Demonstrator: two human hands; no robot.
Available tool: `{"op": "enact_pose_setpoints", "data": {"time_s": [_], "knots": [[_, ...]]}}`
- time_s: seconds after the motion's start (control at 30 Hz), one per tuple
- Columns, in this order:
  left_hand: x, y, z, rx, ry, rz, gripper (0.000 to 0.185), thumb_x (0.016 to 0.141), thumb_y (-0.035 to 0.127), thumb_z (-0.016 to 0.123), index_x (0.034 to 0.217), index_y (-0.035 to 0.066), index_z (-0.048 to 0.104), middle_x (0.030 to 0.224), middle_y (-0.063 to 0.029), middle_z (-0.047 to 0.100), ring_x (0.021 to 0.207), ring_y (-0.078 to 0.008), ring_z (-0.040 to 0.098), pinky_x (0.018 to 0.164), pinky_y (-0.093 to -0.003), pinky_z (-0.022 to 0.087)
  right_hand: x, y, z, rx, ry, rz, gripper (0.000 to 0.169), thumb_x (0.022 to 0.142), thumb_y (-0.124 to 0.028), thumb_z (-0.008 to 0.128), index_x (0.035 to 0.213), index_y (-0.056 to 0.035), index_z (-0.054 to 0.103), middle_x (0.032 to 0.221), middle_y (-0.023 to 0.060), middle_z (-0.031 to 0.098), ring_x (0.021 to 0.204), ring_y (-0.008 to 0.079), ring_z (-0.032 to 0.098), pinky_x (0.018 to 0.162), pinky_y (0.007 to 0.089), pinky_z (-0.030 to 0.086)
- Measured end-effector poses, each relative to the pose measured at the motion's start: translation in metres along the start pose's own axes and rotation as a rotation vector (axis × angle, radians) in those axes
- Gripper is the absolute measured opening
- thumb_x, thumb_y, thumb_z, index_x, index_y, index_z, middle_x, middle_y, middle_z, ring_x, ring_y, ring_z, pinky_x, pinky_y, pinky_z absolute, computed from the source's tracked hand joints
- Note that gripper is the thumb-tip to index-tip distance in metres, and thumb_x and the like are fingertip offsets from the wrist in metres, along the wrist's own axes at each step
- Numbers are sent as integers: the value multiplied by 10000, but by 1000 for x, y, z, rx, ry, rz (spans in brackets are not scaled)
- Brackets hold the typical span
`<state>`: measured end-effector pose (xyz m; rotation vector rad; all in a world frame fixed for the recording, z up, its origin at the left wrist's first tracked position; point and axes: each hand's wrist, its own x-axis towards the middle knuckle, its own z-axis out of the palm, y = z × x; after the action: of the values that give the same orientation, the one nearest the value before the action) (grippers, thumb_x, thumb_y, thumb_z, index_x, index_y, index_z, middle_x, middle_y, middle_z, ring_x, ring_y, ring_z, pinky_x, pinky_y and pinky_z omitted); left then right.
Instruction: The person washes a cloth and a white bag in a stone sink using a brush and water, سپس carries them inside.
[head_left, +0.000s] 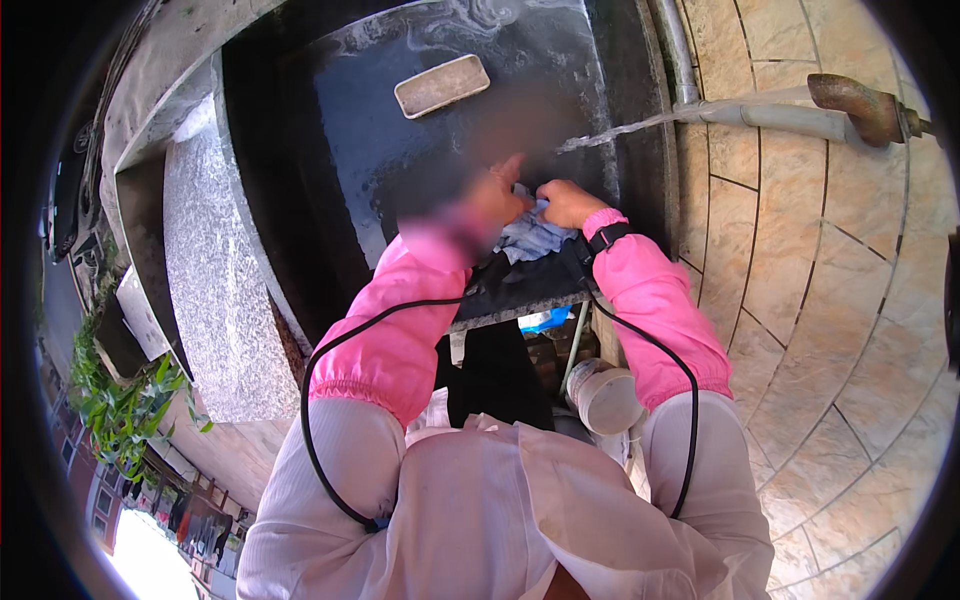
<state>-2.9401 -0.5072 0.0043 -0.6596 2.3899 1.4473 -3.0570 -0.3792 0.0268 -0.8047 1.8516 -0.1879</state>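
Wet light-blue cloth lies bunched at the near edge of a dark stone wash basin. My right hand grips the cloth from the right, its fingers curled into the fabric. On the other side is my left hand, with thumb and fingers at the upper left edge of the cloth. A blur covers part of that hand and its wrist, so its hold is unclear. Both forearms wear pink sleeve covers. Water streams from a rusty spout into the basin just beyond my hands.
A shallow, pale rectangular tray sits in the basin water. Grey pipe runs along the tiled wall at right. Below the basin stands a white bucket. A speckled stone slab flanks the left side. Black cables hang from both wrists.
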Motion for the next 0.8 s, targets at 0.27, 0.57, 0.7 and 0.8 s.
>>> {"op": "enact_pose_setpoints", "data": {"time_s": [0.27,0.57,0.7,0.8], "knots": [[-14,48,-89,88,-191,108,297,739,346,678,901,97,700,875,-144,665,843,-309,623,776,-374,487,-99,5,-69,630,691,-189,138,818,-44,615,938,8,658,801,27,650,746,81,564,683,238,456],[-49,196,-209,-25,317,737,175,738,-12,686,908,16,653,858,-47,566,796,-154,590,660,-254,479,-228,-94,-108,433,1449,-451,112,782,18,679,880,17,626,865,81,608,793,153,571,724,254,456],[-54,158,-184,-51,254,635,187,720,-17,681,895,42,654,915,-75,588,831,-207,603,706,-296,508,-204,-86,-82,159,1381,-402,137,730,7,703,846,-12,632,911,126,594,827,255,578,742,312,467],[-33,61,-128,285,94,515,132,739,97,659,866,66,640,958,-117,608,894,-310,601,751,-384,506,-127,-18,-28,-87,814,-167,103,701,-121,669,757,-51,617,844,100,628,833,335,569,732,429,459]]}}
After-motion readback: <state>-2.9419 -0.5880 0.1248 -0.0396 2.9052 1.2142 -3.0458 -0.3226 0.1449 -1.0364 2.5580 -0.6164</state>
